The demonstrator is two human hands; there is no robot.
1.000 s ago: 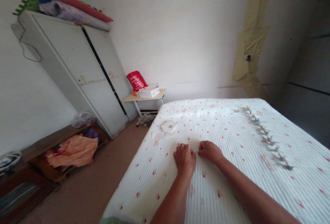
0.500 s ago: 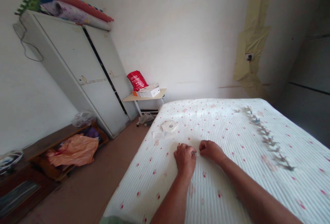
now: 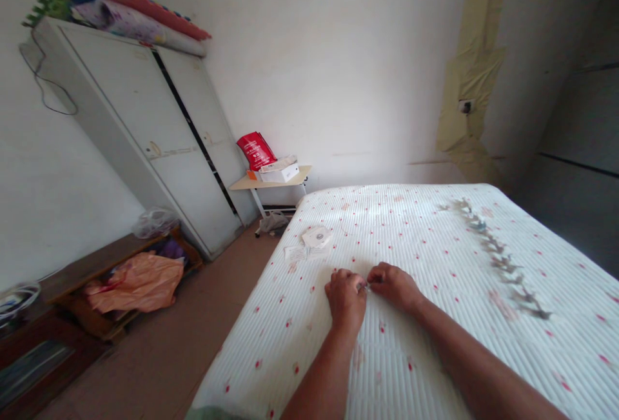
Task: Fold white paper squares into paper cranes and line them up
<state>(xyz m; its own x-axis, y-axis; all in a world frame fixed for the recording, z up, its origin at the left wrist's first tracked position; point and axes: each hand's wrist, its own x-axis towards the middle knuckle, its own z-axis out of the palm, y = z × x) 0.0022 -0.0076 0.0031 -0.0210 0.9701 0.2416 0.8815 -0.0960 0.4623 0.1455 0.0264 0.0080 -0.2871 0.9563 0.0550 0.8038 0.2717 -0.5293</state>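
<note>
Both hands are close together, low over the middle of the bed. My left hand [image 3: 346, 296] is closed in a pinch on a small pale piece [image 3: 366, 287] that pokes out past the fingertips; its kind is too small to tell. From the right, my right hand [image 3: 394, 286] reaches the same piece with thumb and fingers pinched together, the fingertips mostly hidden. Beyond the left hand lies a pale flat packet [image 3: 316, 237] with a round dark mark, and beside it a printed paper slip [image 3: 305, 253].
A row of several small grey-brown folded figures, like paper cranes [image 3: 503, 260], runs along the right of the quilted bed [image 3: 411, 336]. At the back left stand a small table [image 3: 240, 183] with a red bag [image 3: 255, 150] and a white box [image 3: 281, 173], and a tall cabinet [image 3: 140, 104].
My right hand has moved left, closing the gap to the small pale piece at my left fingertips. The left hand has kept its pinch; the view has shifted slightly.
</note>
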